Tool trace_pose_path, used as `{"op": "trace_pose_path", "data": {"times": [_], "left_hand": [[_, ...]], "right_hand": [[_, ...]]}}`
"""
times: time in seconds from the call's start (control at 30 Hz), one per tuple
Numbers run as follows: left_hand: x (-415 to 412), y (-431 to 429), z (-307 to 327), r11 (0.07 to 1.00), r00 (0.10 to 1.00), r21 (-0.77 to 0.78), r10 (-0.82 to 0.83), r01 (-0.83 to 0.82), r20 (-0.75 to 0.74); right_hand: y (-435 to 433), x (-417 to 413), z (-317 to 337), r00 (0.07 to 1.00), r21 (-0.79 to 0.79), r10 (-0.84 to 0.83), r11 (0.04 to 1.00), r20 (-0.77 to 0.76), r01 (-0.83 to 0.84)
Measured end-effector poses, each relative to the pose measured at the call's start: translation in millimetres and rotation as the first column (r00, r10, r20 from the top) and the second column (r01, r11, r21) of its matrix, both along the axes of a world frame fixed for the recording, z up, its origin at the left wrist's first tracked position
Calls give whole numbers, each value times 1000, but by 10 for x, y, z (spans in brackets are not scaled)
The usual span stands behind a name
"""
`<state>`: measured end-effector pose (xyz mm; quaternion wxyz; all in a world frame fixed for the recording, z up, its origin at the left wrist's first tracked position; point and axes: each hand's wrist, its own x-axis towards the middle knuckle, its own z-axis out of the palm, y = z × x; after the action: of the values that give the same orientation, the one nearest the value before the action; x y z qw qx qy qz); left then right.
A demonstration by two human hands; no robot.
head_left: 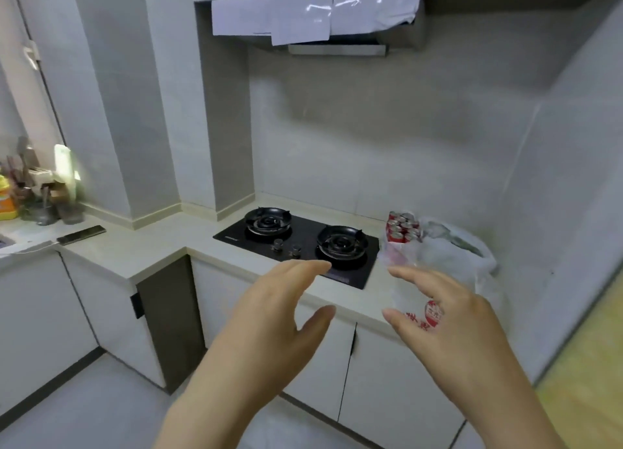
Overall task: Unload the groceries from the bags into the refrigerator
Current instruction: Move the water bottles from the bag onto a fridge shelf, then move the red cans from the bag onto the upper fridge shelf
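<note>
A translucent white plastic grocery bag [448, 256] with red print stands on the counter to the right of the stove. A pack of several red cans [403, 231] shows at its far left side. My right hand [438, 310] is raised in front of the bag's lower part, fingers spread, holding nothing. Left of it, my left hand [279, 310] hovers over the counter's front edge, also spread and empty. Whether the right hand touches the bag is unclear. No refrigerator is in view.
A black two-burner gas stove [300, 243] is set in the L-shaped counter [141, 249], under a range hood [313, 13]. A knife [81, 235] lies at the left, near utensil holders and bottles [40, 192]. White cabinet doors [371, 374] run below.
</note>
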<state>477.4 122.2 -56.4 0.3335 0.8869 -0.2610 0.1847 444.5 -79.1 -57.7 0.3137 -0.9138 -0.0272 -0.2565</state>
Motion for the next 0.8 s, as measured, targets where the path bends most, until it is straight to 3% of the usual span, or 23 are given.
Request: {"op": "trace_pose_path", "data": {"times": [0.2,0.5,0.8], "left_hand": [[674,-367,-117,992,991,-22,-127,126,-50],[1925,-573,-48,961,964,-76,-264,265,13],[2841,-906,-217,933,929,-46,-360,357,-90]], "right_hand": [[-320,430,-124,990,-9,-128,992,-63,127],[-446,1394,-25,968,-9,-246,969,-53,246],[-714,2110,-208,927,-10,-345,938,-147,347]]}}
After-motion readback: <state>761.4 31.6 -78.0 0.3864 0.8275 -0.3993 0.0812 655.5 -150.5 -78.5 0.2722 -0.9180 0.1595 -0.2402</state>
